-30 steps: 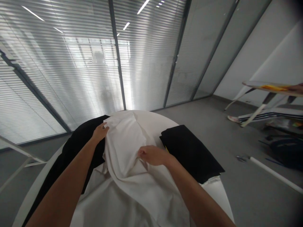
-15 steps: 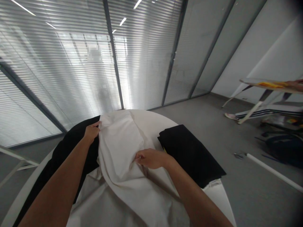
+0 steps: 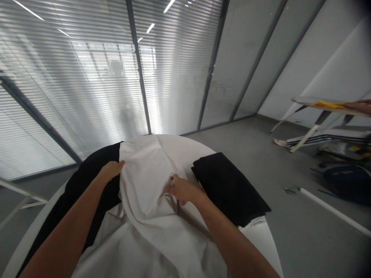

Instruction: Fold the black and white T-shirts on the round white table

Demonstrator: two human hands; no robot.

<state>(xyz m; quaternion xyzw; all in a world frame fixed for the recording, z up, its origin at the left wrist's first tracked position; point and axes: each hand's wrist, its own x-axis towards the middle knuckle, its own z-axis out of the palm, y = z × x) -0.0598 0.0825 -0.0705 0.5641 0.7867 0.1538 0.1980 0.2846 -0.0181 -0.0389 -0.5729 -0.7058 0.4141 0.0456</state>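
Note:
A large white cloth (image 3: 145, 166), perhaps a garment, lies folded and rumpled over a round white table (image 3: 188, 148). At its left edge, my left hand (image 3: 111, 170) is closed with thumb and fingers pinching the fabric. Across from it, my right hand (image 3: 181, 189) pinches a raised fold on the cloth's right side, its fingertips partly hidden in the fabric. Black fabric (image 3: 98, 162) spreads under my left forearm. To the right of my right hand rests a folded black cloth (image 3: 228, 185).
Beyond the table stands a glass partition (image 3: 174, 77) with blinds. A white pole (image 3: 333, 210) lies on the grey floor at right. Further back, another person's hand (image 3: 359, 106) rests at a second table (image 3: 301, 101) with yellow material on it.
My left hand has slid nearer along the cloth's left edge. My right hand has moved slightly up and away, lifting a fold of the white cloth.

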